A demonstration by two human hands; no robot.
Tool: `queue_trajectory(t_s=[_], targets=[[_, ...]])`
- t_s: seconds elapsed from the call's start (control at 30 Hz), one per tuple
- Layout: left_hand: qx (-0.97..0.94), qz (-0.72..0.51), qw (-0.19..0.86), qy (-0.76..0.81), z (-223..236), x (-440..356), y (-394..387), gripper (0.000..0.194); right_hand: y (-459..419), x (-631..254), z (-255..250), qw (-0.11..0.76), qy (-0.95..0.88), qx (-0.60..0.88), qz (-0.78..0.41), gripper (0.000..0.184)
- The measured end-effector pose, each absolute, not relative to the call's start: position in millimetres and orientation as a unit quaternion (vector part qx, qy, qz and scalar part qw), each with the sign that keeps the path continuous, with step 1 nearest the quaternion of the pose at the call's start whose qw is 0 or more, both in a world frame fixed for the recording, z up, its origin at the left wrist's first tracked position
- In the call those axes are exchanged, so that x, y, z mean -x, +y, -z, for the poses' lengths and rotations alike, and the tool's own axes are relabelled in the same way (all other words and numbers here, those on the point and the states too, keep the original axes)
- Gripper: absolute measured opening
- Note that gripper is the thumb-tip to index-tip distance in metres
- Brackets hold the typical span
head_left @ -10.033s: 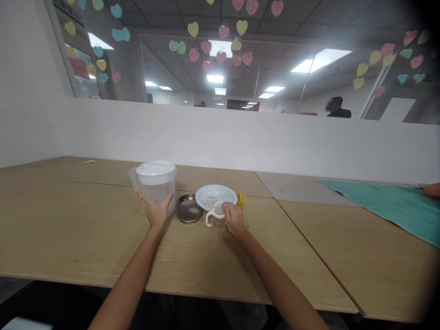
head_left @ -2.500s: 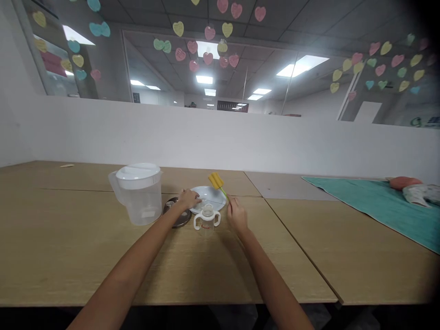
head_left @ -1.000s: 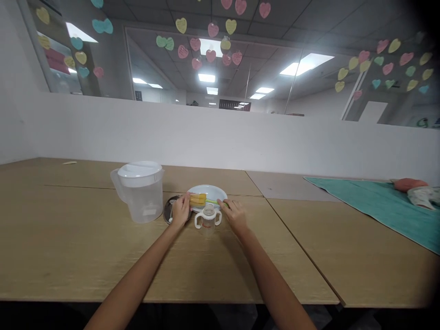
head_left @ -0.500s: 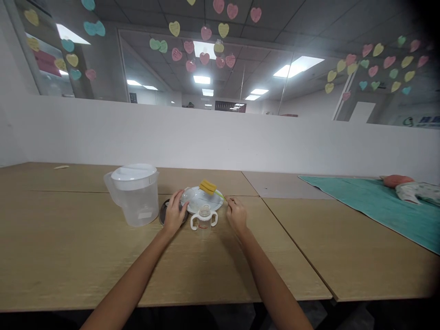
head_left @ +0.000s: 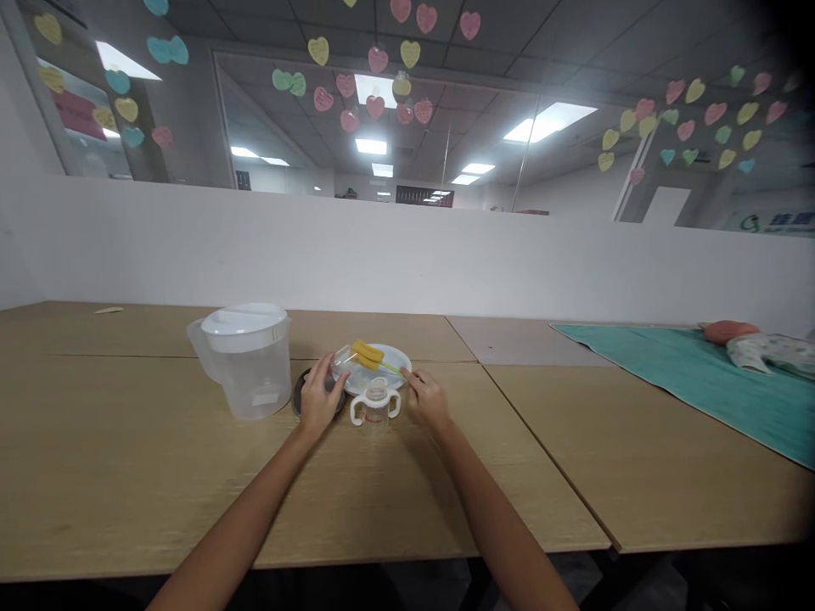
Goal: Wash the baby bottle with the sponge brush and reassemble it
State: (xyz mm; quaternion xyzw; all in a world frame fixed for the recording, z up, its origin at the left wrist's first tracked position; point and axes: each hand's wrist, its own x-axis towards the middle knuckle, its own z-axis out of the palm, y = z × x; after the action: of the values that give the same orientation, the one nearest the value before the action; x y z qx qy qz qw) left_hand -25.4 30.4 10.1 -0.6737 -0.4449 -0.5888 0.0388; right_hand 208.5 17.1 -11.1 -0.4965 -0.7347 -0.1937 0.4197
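Observation:
A clear dome-shaped cap (head_left: 342,360) is in my left hand (head_left: 320,395), its fingers closed round the side. My right hand (head_left: 425,395) pinches the thin green handle of a yellow sponge brush (head_left: 368,355). The sponge head is at the mouth of the cap; whether it reaches inside is hard to tell. Both are above a white plate (head_left: 400,358). In front of the plate stands a clear baby bottle (head_left: 376,407) with two white handles, uncapped and upright. Behind my left hand lies a dark round dish (head_left: 297,399), partly covered.
A translucent lidded pitcher (head_left: 251,365) stands left of my left hand. A teal cloth (head_left: 675,373) lies on the right of the wooden table (head_left: 191,492), with a doll-like bundle (head_left: 764,350) on it. A white wall (head_left: 407,263) rises behind.
The sponge brush has moved left and slightly down, its head now meeting the cap. My left hand has tilted the cap toward the sponge.

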Motion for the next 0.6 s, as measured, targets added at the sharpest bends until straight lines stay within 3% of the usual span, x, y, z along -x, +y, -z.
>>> queue_trajectory(t_s=[0.2, 0.4, 0.6], targets=[[0.626, 0.615, -0.018, -0.479, -9, 27, 34, 0.049, 15, -207, 11, 0.425, -0.753, 0.465, 0.190, 0.044], [0.584, 0.625, 0.049, -0.516, -9, 43, 41, 0.051, 14, -211, 6, 0.437, -0.705, 0.528, 0.181, 0.042], [0.623, 0.512, 0.099, -0.583, -5, 53, 44, 0.063, 12, -215, 2, 0.435, -0.684, 0.563, 0.162, 0.042]])
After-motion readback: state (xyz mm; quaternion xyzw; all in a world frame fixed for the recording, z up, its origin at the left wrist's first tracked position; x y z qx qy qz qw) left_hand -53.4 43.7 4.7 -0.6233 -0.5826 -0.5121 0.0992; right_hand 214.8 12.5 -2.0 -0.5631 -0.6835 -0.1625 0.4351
